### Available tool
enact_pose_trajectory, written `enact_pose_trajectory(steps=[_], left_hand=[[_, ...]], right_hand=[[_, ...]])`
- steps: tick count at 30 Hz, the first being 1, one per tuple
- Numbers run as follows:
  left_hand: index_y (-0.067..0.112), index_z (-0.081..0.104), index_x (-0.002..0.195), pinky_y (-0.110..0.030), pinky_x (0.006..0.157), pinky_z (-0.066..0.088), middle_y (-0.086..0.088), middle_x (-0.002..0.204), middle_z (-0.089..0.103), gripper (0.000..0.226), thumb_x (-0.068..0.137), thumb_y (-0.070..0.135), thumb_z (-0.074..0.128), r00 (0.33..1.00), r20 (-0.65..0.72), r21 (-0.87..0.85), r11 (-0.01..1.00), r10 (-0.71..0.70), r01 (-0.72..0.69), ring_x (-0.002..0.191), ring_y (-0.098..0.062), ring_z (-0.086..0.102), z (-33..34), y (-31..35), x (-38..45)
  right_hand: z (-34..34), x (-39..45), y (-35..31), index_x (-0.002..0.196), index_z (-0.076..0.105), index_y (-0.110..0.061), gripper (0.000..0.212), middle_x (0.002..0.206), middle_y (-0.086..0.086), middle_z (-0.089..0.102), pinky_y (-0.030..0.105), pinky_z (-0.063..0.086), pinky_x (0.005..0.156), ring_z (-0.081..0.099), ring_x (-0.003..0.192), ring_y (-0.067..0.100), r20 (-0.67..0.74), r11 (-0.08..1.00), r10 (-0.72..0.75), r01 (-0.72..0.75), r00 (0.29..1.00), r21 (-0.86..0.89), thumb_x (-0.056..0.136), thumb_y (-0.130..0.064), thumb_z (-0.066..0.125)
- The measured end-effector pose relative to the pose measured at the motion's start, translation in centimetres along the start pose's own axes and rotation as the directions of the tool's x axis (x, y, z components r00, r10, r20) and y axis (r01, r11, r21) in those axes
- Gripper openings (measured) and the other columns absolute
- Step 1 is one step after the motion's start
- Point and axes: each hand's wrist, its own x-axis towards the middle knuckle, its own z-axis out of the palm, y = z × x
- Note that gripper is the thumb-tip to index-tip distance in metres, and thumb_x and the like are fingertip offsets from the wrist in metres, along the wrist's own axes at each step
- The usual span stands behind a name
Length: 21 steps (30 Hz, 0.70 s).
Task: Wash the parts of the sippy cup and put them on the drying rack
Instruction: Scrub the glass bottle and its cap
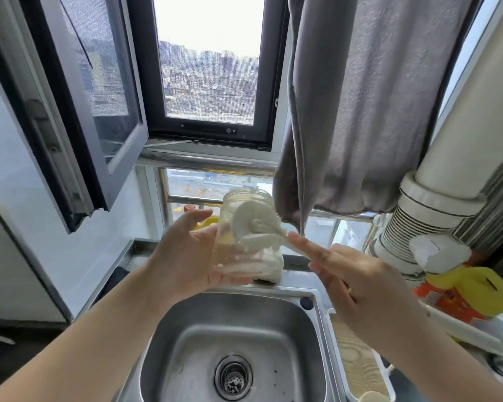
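Clear cup body (246,236) held up above the sink (235,343), tilted, mouth turned toward the right side; presumably so drips fall into the basin and the opening stays reachable. Left hand (186,256) cradling the cup from behind and below, palm up, fingers curved round the wall, thumb up near the rim; a loose wrap rather than a tight squeeze, enough to steady it against scrubbing. Right hand (357,285) pinching the handle of a white sponge brush (254,227), fingers extended along the shaft; round foam head at the cup mouth, whether inside or just against the wall not clear through the blur. White suds on the lower part of the cup; washing judged in progress, rinse not yet done. No running water visible; tap out of view. Grey towel (360,111) hanging over the window rail just behind the cup. Pale tray (357,364) just right of the sink, possibly the drying rack; other cup parts not identifiable. Yellow and orange bottle (471,291) further right.
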Motion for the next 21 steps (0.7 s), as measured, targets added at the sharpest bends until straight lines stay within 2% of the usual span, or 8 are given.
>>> enact_pose_trajectory(steps=[2, 5, 8, 11, 15, 17, 19, 21], left_hand=[[0.005, 0.051, 0.132, -0.054, 0.085, 0.054, -0.023, 0.121, 0.058, 0.076, 0.066, 0.035, 0.074, 0.996, 0.087, -0.027, 1.000, 0.012, -0.010, 0.106, -0.037, 0.061, -0.5, -0.3, -0.2], [0.007, 0.055, 0.129, -0.046, 0.074, 0.057, -0.019, 0.117, 0.063, 0.090, 0.052, 0.036, 0.091, 0.988, 0.148, -0.045, 0.998, 0.041, -0.035, 0.100, -0.033, 0.065, -0.5, -1.5, -0.4], [0.008, 0.064, 0.120, -0.049, 0.082, 0.053, -0.019, 0.112, 0.063, 0.084, 0.048, 0.043, 0.091, 0.986, 0.148, -0.137, 0.989, 0.081, -0.060, 0.099, -0.034, 0.064, -0.3, -2.2, -0.6], [0.005, 0.066, 0.117, -0.056, 0.084, 0.053, -0.023, 0.115, 0.064, 0.083, 0.046, 0.040, 0.092, 0.988, 0.110, -0.146, 0.985, 0.107, -0.091, 0.104, -0.041, 0.063, -0.4, -2.1, -0.8], [0.005, 0.066, 0.111, -0.054, 0.080, 0.054, -0.024, 0.111, 0.065, 0.090, 0.035, 0.044, 0.094, 0.991, -0.041, -0.074, 0.988, 0.130, -0.132, 0.096, -0.039, 0.066, -1.5, -1.1, -1.1], [0.005, 0.059, 0.117, -0.050, 0.077, 0.056, -0.025, 0.106, 0.066, 0.099, 0.033, 0.043, 0.094, 0.994, -0.033, -0.010, 0.995, 0.101, -0.101, 0.089, -0.036, 0.068, -1.3, -0.8, -1.1], [0.005, 0.053, 0.124, -0.049, 0.079, 0.056, -0.024, 0.107, 0.066, 0.105, 0.035, 0.044, 0.094, 0.998, -0.004, 0.051, 0.997, 0.056, -0.055, 0.090, -0.036, 0.068, -0.5, -0.9, -0.8], [0.006, 0.056, 0.124, -0.050, 0.082, 0.055, -0.022, 0.108, 0.066, 0.098, 0.042, 0.046, 0.092, 0.998, 0.017, 0.084, 0.995, 0.058, -0.059, 0.093, -0.034, 0.067, -0.1, -1.0, -0.4]], right_hand=[[-0.1, 0.1, 0.5, 0.142, 0.031, -0.045, 0.050, 0.071, -0.023, 0.056, 0.026, 0.050, 0.043, 0.051, 0.051, -0.001, -0.018, 0.999, 0.026, -0.026, 0.999, 0.036, 0.094, -0.031, 0.038], [-0.1, 0.3, 0.2, 0.141, 0.035, -0.040, 0.049, 0.071, -0.036, 0.044, 0.011, 0.042, 0.051, 0.042, 0.056, -0.014, -0.009, 0.995, 0.034, -0.033, 0.999, 0.093, 0.094, -0.030, 0.040], [0.3, 0.1, -0.4, 0.139, 0.043, -0.038, 0.048, 0.069, -0.032, 0.044, 0.004, 0.032, 0.053, 0.039, 0.056, -0.014, 0.003, 0.994, 0.027, -0.027, 1.000, 0.109, 0.093, -0.025, 0.044], [1.1, -1.2, -0.6, 0.137, 0.047, -0.037, 0.053, 0.074, -0.036, 0.043, -0.001, 0.030, 0.056, 0.043, 0.060, -0.016, 0.033, 0.987, 0.021, -0.026, 0.999, 0.156, 0.089, -0.015, 0.050], [1.6, -3.3, -0.1, 0.141, 0.032, -0.051, 0.059, 0.076, -0.025, 0.060, 0.014, 0.049, 0.051, 0.055, 0.058, -0.007, 0.141, 0.990, 0.044, -0.062, 0.989, 0.127, 0.090, -0.024, 0.045], [1.3, -2.3, 0.8, 0.139, 0.031, -0.055, 0.058, 0.064, -0.028, 0.050, 0.005, 0.039, 0.046, 0.047, 0.050, -0.010, 0.108, 0.988, 0.111, -0.121, 0.988, 0.091, 0.091, -0.024, 0.047], [1.0, -0.3, 1.1, 0.139, 0.033, -0.049, 0.056, 0.063, -0.032, 0.043, 0.003, 0.035, 0.049, 0.047, 0.052, -0.011, 0.022, 0.985, 0.142, -0.144, 0.990, 0.091, 0.092, -0.024, 0.048], [0.9, 0.9, 0.1, 0.139, 0.031, -0.050, 0.055, 0.066, -0.030, 0.046, 0.009, 0.043, 0.053, 0.047, 0.053, -0.009, 0.020, 0.995, 0.062, -0.064, 0.998, 0.081, 0.091, -0.027, 0.042]])
